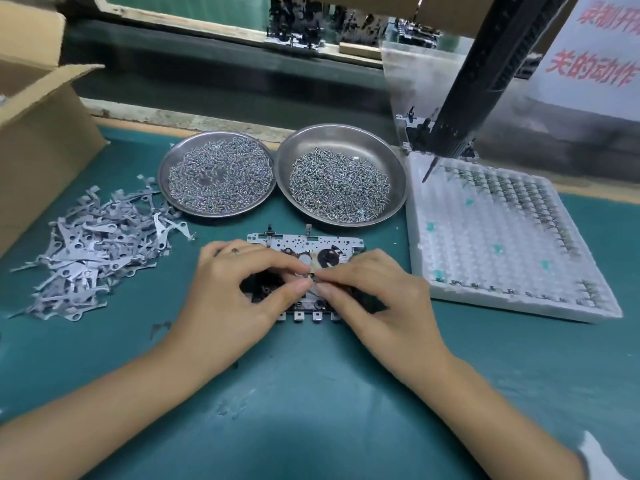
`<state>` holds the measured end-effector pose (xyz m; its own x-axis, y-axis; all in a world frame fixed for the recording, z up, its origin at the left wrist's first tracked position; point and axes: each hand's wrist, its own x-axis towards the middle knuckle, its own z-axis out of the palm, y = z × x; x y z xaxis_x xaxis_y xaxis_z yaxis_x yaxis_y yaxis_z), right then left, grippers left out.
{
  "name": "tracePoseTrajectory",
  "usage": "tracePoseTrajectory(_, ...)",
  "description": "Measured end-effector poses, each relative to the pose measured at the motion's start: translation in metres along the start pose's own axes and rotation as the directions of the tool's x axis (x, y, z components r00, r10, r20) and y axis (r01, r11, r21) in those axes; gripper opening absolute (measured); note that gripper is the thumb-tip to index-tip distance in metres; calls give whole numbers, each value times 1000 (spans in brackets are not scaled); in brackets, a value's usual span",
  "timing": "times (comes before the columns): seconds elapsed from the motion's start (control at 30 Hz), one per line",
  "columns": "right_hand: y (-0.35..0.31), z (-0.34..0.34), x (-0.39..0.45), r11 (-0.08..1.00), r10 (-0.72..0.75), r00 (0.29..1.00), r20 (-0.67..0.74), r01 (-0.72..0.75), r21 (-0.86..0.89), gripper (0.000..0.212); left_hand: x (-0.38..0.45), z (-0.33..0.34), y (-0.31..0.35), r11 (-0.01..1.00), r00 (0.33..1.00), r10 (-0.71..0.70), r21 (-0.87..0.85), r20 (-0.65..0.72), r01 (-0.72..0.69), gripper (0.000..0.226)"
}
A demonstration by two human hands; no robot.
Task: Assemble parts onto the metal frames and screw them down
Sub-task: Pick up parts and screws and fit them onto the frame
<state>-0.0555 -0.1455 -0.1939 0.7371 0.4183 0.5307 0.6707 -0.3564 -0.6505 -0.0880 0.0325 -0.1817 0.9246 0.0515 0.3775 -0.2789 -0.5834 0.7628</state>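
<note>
Head cam: both hands sit over the flat perforated metal frame (304,242) lying on the green table (311,393). Left hand (239,289) and right hand (377,292) have fingertips pinched together on a tiny dark part (312,274) at the frame's middle. Two round steel dishes of screws (341,187) sit behind.
</note>
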Motion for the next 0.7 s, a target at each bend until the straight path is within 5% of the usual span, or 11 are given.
tracePoseTrajectory(0.13,5,-2,-4,985,-141,985,97,150,-90,31,0,-3,0,999,998,-39,-29,40,40,12)
tracePoseTrajectory(0.7,12,-14,-4,960,-178,976,123,200,-196,16,0,6,4,990,994,-94,-102,60,100,21)
